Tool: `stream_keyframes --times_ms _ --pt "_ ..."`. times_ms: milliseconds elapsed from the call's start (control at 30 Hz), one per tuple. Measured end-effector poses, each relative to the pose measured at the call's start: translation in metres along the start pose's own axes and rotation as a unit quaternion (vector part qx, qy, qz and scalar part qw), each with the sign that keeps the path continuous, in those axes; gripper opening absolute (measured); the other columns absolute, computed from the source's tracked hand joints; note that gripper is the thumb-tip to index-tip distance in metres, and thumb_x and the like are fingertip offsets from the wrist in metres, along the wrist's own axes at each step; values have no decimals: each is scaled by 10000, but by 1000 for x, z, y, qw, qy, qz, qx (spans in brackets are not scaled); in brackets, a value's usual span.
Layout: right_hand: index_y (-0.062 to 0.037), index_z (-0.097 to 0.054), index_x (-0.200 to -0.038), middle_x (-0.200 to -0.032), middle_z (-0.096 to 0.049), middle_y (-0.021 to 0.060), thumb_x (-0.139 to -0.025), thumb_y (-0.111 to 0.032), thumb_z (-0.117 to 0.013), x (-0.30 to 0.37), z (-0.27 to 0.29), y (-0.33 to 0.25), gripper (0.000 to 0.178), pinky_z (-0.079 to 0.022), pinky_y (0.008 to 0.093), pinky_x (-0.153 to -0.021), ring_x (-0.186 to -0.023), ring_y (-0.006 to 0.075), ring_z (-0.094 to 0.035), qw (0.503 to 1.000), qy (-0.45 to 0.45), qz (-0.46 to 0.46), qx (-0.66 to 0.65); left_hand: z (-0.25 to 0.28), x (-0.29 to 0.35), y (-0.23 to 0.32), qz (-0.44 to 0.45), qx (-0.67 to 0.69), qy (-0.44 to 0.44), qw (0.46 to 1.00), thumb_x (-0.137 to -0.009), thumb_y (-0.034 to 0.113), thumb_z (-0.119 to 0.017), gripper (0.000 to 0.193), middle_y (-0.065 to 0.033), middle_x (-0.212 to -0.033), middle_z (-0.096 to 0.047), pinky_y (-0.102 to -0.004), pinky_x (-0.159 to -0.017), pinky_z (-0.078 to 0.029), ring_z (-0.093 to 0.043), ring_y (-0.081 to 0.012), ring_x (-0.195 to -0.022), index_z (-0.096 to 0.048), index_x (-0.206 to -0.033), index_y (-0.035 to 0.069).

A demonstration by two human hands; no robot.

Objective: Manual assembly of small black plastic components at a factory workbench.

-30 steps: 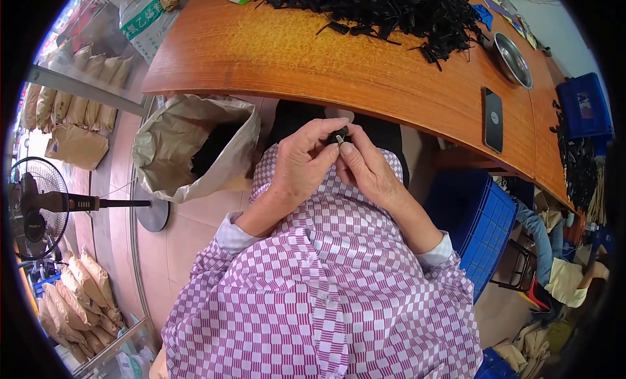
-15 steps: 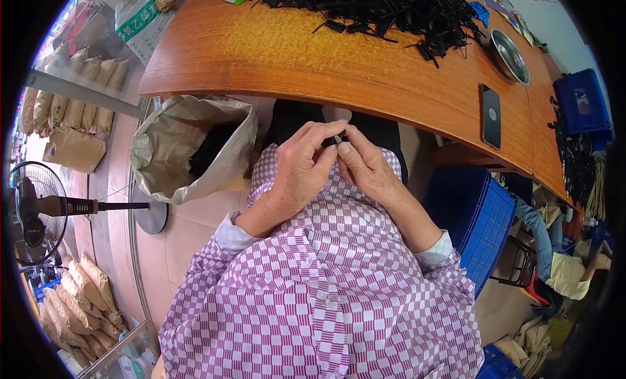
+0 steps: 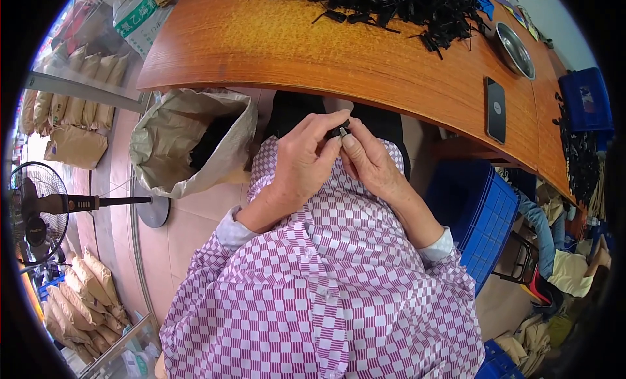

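Both hands meet over my lap, just in front of the table's near edge. My left hand point(image 3: 303, 159) pinches a small black part point(image 3: 336, 130) between thumb and fingers. From the other side, my right hand point(image 3: 373, 162) is closed at the same spot, its thumb against a small metallic tip point(image 3: 343, 132). Fingers cover most of both pieces, so their exact kind does not show. On the table ahead lies a large heap of similar-looking black parts point(image 3: 398, 7).
The wooden table point(image 3: 261, 46) holds a phone point(image 3: 495, 110) and a metal bowl point(image 3: 515, 50). An open woven sack point(image 3: 189, 144) stands left, with black contents. Beyond it is a fan point(image 3: 39, 213). A blue crate point(image 3: 479, 226) sits right; another person's arm point(image 3: 598, 256) shows far right.
The view has shifted slightly. My hands stay together at the black part, with small finger movements; the metallic tip now shows beside my right thumb.
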State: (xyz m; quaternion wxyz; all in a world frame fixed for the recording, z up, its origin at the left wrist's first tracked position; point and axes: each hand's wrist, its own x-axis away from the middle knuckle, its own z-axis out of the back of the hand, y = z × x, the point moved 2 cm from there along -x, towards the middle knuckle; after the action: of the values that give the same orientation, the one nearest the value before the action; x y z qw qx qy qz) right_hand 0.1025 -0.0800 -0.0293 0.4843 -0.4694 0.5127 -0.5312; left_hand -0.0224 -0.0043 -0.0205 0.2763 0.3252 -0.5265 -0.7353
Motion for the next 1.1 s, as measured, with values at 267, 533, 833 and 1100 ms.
stream_keyframes --times_ms 267,533,833,1100 --pt "-65 -399 -1366 -585 -424 -36 -1037 -260 -372 -6 -13 7 384 -297 183 -445 -480 38 -373 996 15 -59 -62 2 2 -1 -147 -219 58 963 -767 -100 -604 384 -88 -909 -622 -243 -540 -455 -572 -108 -636 -627 -1129 26" --pt "-47 -446 -1317 -722 -507 -26 -1022 -268 -424 -9 -4 6 370 -292 175 -435 -486 29 -382 1000 3 -12 -8 5 -3 -21 -8 73 98 992 -877 -17 -555 340 -94 -925 -657 -282 -591 -516 -650 -184 -716 -522 -1211 34" --pt "-34 -520 -1147 -796 -582 14 -975 -213 -535 -11 9 11 249 -360 167 -432 -496 46 -465 989 58 -27 -131 20 0 -13 139 395 -19 908 -957 65 -514 347 -99 -1022 -628 -226 -677 -512 -639 -143 -819 -451 -1298 48" --pt "-26 -557 -1030 -696 -565 0 -952 -191 -582 -22 12 10 184 -349 169 -438 -490 41 -450 969 29 -19 -244 19 2 -15 182 429 -98 879 -949 89 -537 379 -81 -1029 -627 -226 -655 -519 -645 -139 -777 -463 -1318 48"
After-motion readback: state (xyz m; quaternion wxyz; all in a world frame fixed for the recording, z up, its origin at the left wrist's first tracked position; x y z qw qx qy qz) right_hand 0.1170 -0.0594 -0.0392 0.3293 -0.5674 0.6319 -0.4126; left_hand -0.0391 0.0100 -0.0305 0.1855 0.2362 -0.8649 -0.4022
